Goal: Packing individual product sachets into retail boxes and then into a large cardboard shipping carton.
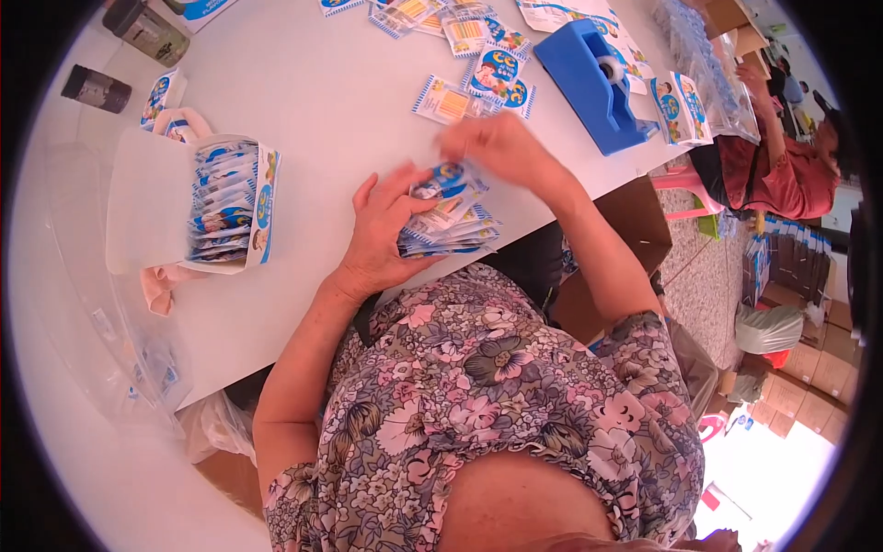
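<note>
My left hand (377, 237) clasps the sachet stack (451, 230); right hand (508, 155) blurred, grip unreadable. Risk: uneven stack could spill across bench (340, 87) if my clasp slackens.

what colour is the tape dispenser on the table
The tape dispenser is blue, shown best in the head view.

Bare forearms (602, 253) converge, the left grip (379, 230) half-curled, the right grip (501, 152) blurred just beyond.
</note>
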Tool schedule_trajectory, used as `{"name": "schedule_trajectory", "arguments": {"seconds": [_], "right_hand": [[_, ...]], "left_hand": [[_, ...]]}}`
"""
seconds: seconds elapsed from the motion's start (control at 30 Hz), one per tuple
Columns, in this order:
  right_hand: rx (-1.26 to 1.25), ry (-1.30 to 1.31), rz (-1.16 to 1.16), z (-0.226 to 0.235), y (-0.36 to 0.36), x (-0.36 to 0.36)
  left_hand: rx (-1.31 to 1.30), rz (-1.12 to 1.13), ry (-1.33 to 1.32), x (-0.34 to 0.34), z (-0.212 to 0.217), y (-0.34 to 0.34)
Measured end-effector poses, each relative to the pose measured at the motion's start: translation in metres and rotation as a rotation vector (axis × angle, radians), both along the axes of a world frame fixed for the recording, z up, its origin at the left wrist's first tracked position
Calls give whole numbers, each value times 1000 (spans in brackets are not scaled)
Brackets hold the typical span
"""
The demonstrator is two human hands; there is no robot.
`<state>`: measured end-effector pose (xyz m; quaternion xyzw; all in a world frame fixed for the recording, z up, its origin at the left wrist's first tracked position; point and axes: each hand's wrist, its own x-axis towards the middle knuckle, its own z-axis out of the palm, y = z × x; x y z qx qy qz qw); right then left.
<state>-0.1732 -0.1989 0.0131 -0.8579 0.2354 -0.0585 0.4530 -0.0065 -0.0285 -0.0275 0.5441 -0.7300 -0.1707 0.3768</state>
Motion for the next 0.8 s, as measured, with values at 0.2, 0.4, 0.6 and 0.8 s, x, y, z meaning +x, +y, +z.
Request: {"name": "schedule_trajectory", "arguments": {"seconds": [0.2,0.4,0.6,0.8], "right_hand": [[-1047,56,-298,-24,-32,25],[-595,145,-202,-23,-10,21],[-859,31,-1,-29,-25,7],[-61,-149,-74,-13,-14,5]], "left_hand": [[170,73,409,-9,-10,6],[20,46,262,-7,6,-1],[170,-11,334,-1,-1,-4],[154,54,314,-6,-1,2]]}}
